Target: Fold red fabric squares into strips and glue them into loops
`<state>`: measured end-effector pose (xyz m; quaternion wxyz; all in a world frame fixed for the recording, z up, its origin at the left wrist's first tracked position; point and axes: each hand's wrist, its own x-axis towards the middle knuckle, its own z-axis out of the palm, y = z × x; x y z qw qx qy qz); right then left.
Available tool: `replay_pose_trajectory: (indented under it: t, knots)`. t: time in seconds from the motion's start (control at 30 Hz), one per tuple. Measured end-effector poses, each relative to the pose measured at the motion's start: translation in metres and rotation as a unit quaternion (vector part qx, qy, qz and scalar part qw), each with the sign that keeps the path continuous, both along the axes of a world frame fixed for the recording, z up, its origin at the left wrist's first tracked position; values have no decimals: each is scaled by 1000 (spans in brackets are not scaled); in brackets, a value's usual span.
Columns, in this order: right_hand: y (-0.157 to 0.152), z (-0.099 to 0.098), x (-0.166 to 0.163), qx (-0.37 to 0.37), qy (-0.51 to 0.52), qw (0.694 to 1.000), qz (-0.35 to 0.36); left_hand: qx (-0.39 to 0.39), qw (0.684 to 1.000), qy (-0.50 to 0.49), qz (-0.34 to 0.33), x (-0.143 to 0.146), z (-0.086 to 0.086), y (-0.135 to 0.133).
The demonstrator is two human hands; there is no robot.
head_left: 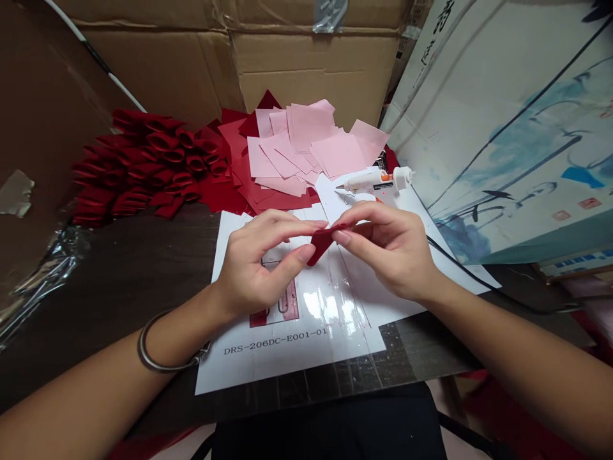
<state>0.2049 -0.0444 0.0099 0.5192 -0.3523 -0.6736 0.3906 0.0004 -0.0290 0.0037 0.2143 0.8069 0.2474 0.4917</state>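
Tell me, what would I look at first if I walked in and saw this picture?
Your eyes would probably jump to the big pile of folded red pieces on the left and the messy heap of pink paper squares beside it. In the middle, the left hand and the right hand pinch a small red piece above a white printed sheet. A white glue gun lies just beyond the hands.

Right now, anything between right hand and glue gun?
Nothing visible. The right hand sits just below the glue gun, with only white paper between them. A small white-and-orange piece by the fingertips may belong to the gun; can't tell.
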Motion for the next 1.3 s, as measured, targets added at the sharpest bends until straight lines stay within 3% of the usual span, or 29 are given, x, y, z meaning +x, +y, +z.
replay_pose_trajectory:
  t: [0.13, 0.23, 0.37, 0.47, 0.6, 0.73, 0.97, 1.3]
  knots:
    - [2, 2, 0, -66, 61, 996, 19, -44, 999, 12, 20, 0, 0, -2]
    - [3, 4, -1, -118, 95, 987, 57, -137, 990, 16, -10, 0, -2, -2]
    - [3, 3, -2, -176, 90, 978, 69, -303, 950, 3, -71, 3, -3, 0]
    - [4, 1, -1, -212, 85, 971, 76, -358, 932, -19, -59, 5, -3, 2]
    - [3, 2, -1, -222, 69, 970, 64, -334, 941, -54, -22, 6, -2, 3]
    - [0, 7, -4, -184, 30, 982, 34, -309, 951, -18, -22, 5, -1, 2]
    - [-4, 5, -5, -186, -27, 980, 64, -246, 969, -2, -30, 3, 1, 0]
    - [-3, 3, -2, -104, -57, 990, 71, -249, 968, 7, -12, 4, 7, -1]
